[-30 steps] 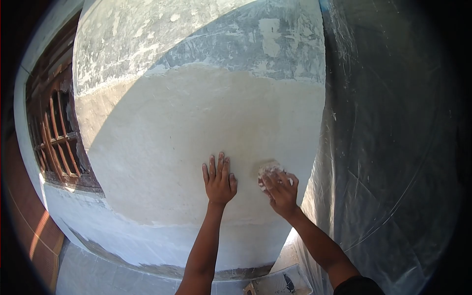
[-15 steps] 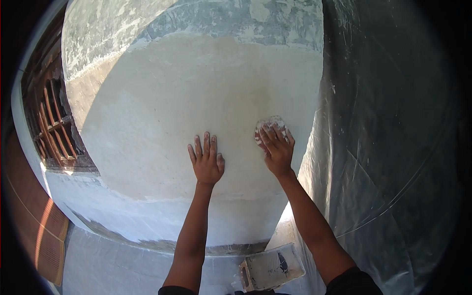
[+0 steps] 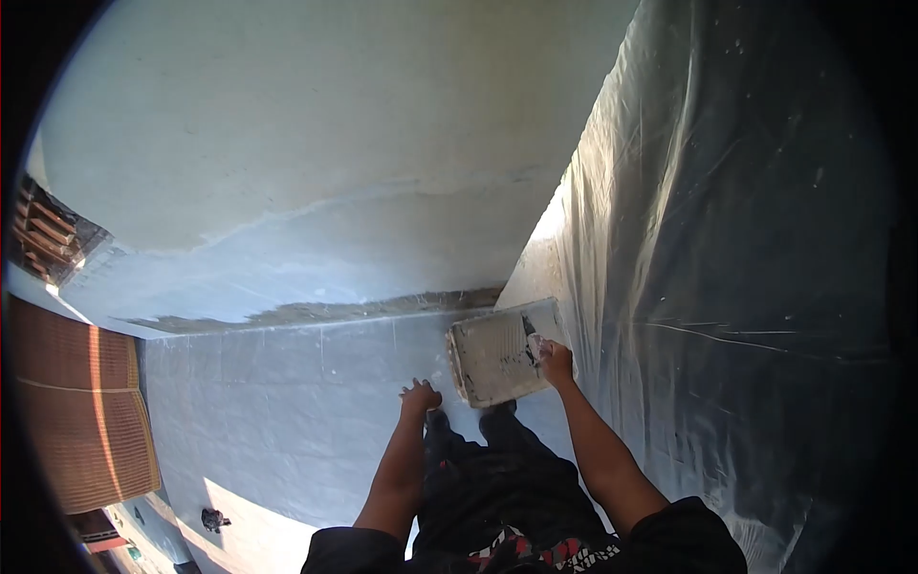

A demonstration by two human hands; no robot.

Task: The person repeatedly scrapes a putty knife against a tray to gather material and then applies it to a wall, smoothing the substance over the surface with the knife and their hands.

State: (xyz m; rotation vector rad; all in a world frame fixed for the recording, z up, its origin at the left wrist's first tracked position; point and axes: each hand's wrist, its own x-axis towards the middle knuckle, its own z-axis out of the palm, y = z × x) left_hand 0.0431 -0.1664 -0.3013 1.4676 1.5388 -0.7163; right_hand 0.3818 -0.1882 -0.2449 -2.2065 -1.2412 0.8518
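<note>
My right hand (image 3: 557, 364) is closed on a small white-smeared pad (image 3: 537, 344), over the right side of a paint tray (image 3: 490, 383). Whether the pad is a sponge or a folded cloth cannot be made out. White-grey residue coats the ribbed tray, and dark marks show on its bottom beside the pad. My left hand (image 3: 421, 394) hangs in the air left of the tray, fingers apart and holding nothing. Ahead stands the wall (image 3: 316, 124), with a pale coated upper part and a bluish-white band below.
Grey sheeting (image 3: 287, 402) covers the floor. Clear plastic sheeting (image 3: 650, 239) hangs on the right. At the left are a wooden window grille (image 3: 43, 230) and a brown woven blind (image 3: 81, 411). A small dark object (image 3: 214, 519) lies at the lower left.
Both hands have come off the wall. The right hand has moved down to the tray with the pad; the left has dropped beside the tray. The view has tilted downward.
</note>
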